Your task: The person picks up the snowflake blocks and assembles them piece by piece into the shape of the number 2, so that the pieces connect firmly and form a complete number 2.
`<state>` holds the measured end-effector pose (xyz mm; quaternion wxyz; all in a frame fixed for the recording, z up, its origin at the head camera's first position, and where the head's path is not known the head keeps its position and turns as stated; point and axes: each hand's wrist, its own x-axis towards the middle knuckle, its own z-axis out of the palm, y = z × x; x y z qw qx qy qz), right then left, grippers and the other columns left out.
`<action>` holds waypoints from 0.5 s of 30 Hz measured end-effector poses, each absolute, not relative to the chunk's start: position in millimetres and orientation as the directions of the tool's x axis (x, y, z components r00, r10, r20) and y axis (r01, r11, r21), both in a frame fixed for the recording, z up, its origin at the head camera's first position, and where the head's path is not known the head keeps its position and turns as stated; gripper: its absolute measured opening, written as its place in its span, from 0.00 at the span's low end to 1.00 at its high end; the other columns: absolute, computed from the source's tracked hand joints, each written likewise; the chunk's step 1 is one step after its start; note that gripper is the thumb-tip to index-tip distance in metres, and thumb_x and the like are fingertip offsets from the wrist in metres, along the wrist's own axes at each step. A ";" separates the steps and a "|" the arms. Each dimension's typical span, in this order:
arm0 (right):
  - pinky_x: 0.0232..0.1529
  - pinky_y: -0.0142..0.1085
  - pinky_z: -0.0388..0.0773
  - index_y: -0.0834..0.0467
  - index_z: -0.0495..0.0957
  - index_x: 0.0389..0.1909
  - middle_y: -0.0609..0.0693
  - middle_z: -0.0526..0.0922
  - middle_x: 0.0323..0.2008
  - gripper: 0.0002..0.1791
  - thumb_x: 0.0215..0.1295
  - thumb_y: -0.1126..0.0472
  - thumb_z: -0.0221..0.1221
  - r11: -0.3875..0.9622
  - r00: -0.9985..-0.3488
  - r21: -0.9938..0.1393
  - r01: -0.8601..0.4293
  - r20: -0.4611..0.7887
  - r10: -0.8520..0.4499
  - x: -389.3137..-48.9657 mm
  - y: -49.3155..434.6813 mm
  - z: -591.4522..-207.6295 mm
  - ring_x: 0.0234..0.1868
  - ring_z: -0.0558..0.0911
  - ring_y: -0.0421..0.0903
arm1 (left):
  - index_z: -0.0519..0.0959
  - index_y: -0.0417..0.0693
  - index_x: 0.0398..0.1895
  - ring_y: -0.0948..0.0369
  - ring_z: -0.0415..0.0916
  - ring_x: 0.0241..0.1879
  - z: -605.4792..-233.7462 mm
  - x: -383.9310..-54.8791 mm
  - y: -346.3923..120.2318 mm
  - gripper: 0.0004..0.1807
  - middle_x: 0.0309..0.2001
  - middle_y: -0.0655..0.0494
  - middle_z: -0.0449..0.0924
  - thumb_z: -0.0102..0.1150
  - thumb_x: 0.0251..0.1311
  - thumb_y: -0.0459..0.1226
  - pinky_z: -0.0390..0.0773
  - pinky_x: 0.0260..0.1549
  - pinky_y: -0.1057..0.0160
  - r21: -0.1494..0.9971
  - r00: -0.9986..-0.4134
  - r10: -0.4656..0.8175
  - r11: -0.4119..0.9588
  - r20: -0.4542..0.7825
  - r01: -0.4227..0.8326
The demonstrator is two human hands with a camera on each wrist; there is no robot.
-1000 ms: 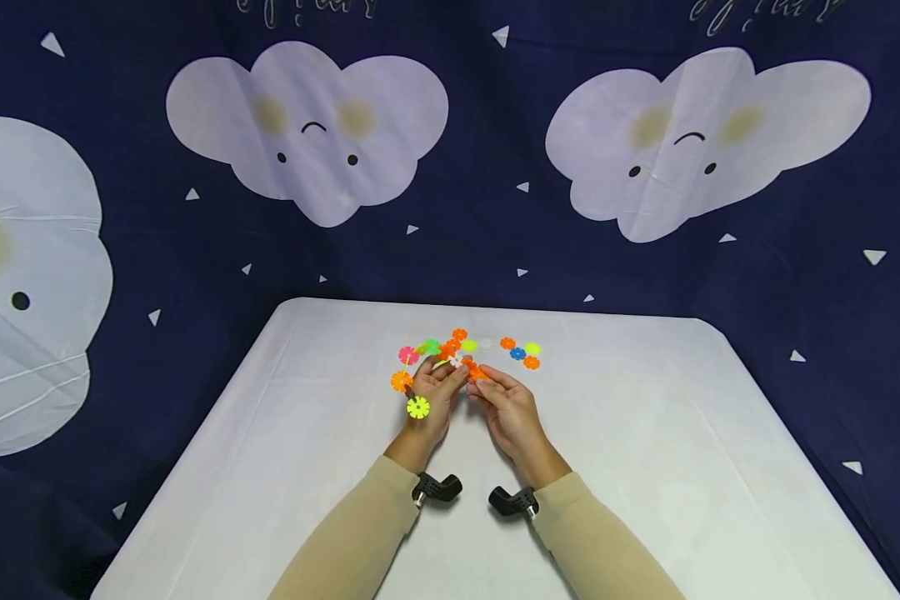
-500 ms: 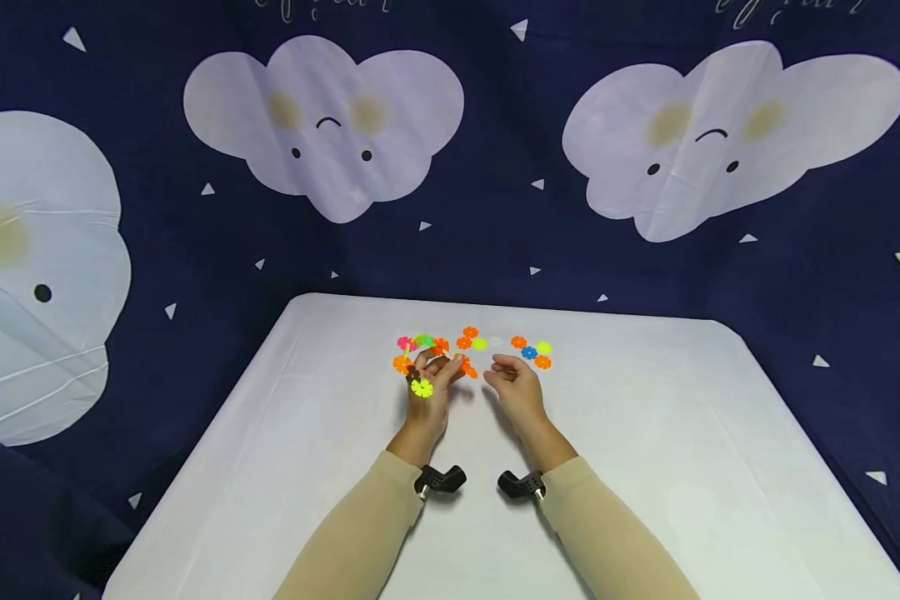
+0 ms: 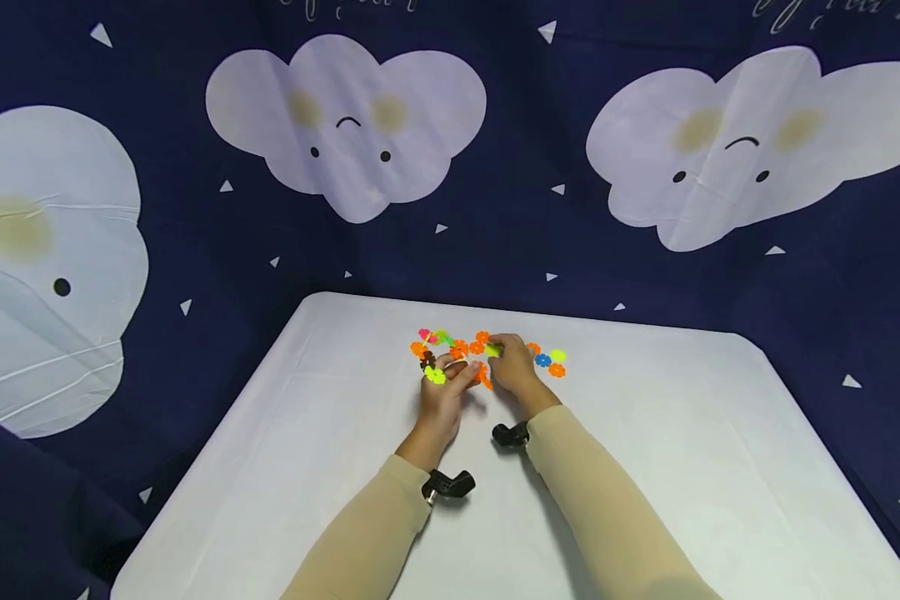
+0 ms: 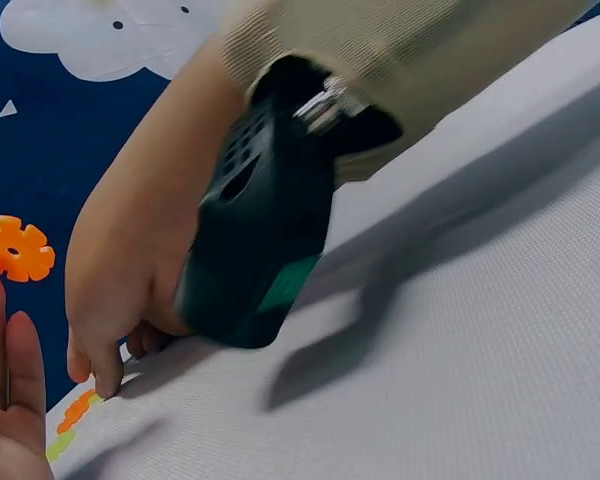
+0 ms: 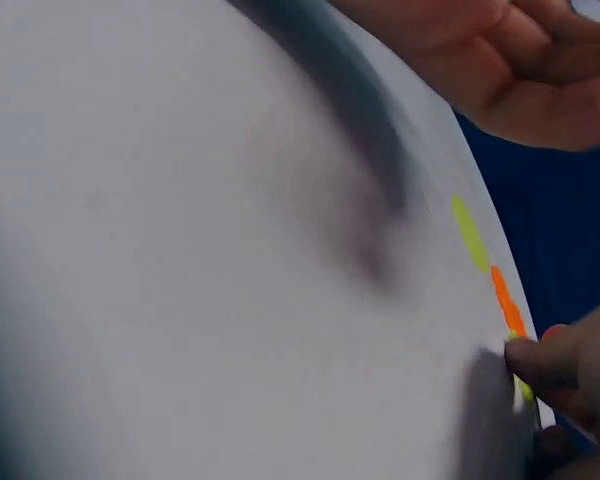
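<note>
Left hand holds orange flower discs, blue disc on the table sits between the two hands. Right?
Not quite: the blue disc isn't between the hands. The head view shows it on the table, to the right of the right hand. The left hand does hold orange flower discs.

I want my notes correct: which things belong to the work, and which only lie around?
Seemingly in the work:
orange discs in the left grip
yellow disc at the right grip

Only lying around, seemingly:
blue disc
rightmost yellow disc
rightmost orange disc

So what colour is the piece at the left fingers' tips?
Orange piece, best in left wrist view.
</note>
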<state>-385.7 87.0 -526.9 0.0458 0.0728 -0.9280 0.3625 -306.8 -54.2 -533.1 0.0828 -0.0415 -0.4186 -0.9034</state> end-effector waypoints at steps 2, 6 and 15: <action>0.65 0.52 0.65 0.64 0.83 0.60 0.61 0.81 0.56 0.19 0.69 0.70 0.65 0.714 -0.988 -0.686 -0.143 0.142 -0.062 -386.0 86.0 -527.3 0.60 0.76 0.59 | 0.70 0.35 0.47 0.59 0.83 0.36 -533.4 -306.3 -53.2 0.15 0.34 0.51 0.79 0.65 0.64 0.19 0.87 0.41 0.61 0.747 -0.984 -0.091 -0.641 0.153 0.175; 0.52 0.47 0.72 0.61 0.86 0.55 0.57 0.80 0.44 0.16 0.66 0.72 0.67 0.649 -0.985 -0.748 -0.141 0.170 -0.018 -380.6 87.5 -531.6 0.47 0.77 0.56 | 0.70 0.33 0.51 0.60 0.83 0.36 -533.6 -306.7 -52.4 0.15 0.35 0.52 0.82 0.61 0.66 0.18 0.86 0.41 0.61 0.754 -0.985 -0.052 -0.637 0.165 0.160; 0.38 0.34 0.79 0.59 0.88 0.50 0.52 0.83 0.38 0.11 0.68 0.66 0.70 0.362 -0.990 -0.924 -0.121 0.138 0.020 -334.9 106.5 -539.5 0.37 0.80 0.49 | 0.74 0.42 0.47 0.58 0.84 0.39 -531.7 -308.6 -57.2 0.15 0.37 0.50 0.84 0.57 0.68 0.16 0.85 0.40 0.62 0.726 -0.989 -0.076 -0.672 0.130 0.147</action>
